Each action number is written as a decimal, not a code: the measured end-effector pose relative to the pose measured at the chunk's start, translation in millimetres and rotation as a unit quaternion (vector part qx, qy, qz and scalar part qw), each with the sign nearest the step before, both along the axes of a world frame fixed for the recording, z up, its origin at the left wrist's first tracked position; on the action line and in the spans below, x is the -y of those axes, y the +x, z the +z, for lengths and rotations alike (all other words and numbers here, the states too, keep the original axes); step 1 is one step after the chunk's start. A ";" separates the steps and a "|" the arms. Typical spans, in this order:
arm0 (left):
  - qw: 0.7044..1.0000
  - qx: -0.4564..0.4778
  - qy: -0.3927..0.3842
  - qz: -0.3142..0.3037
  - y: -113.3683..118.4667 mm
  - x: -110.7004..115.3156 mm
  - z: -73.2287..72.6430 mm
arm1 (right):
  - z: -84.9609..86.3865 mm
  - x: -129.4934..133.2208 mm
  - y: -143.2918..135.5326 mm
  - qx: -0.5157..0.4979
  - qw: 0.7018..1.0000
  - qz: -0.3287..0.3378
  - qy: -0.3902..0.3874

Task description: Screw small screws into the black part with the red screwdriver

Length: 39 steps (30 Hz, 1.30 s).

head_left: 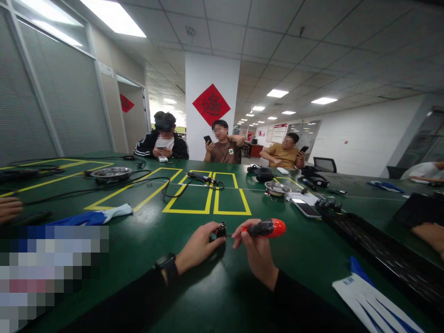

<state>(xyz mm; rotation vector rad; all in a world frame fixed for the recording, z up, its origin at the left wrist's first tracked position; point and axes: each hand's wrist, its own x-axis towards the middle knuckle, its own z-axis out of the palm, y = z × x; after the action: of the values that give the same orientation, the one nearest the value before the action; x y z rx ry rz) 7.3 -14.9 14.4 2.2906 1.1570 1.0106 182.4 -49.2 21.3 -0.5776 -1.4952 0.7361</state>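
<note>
My left hand (204, 241) pinches a small dark cylindrical part (222, 228) with a metallic top, held upright at the table surface. My right hand (258, 252) grips a screwdriver (267, 227) with a red and black handle, lying almost level. Its thin shaft points left and its tip meets, or nearly meets, the side of the dark part; I cannot tell whether they touch. Both hands are low over the green table (166, 296), in front of the yellow tape outlines.
A long black tray (378, 259) and a blue-white glove (371, 296) lie at right, near a phone (305, 208) and a metal bowl (277, 188). Cables and another metal bowl (113, 173) are at left, beside a second glove (93, 216). Several people sit around the table.
</note>
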 end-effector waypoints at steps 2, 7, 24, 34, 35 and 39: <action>1.000 0.014 -0.004 -0.005 0.2 -0.4 0.1 | 0.2 0.8 -0.5 0.000 1.000 -0.001 0.003; 1.000 0.026 -0.015 0.009 0.4 -2.5 -2.7 | 2.4 3.4 -0.3 -0.022 0.999 -0.027 0.013; 1.000 0.009 -0.008 0.009 0.4 -2.0 -4.9 | 0.5 -1.4 0.6 -0.003 1.000 -0.002 0.009; 1.000 0.007 -0.004 0.020 -0.6 -4.6 -9.6 | 0.1 -0.3 2.2 0.012 1.000 -0.008 0.006; 1.000 0.009 -0.005 0.020 -0.5 -4.6 -9.4 | 0.9 -0.1 1.8 0.009 1.000 -0.005 0.004; 1.000 0.018 -0.006 0.015 -0.8 -4.4 -8.4 | 5.4 -2.0 -0.7 -0.040 0.998 0.028 -0.032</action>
<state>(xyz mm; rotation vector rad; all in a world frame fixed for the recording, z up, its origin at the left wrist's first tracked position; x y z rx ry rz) 6.5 -10.4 6.0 2.2424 1.1823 1.0481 181.7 -47.2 26.7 -0.5501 -1.4218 0.8437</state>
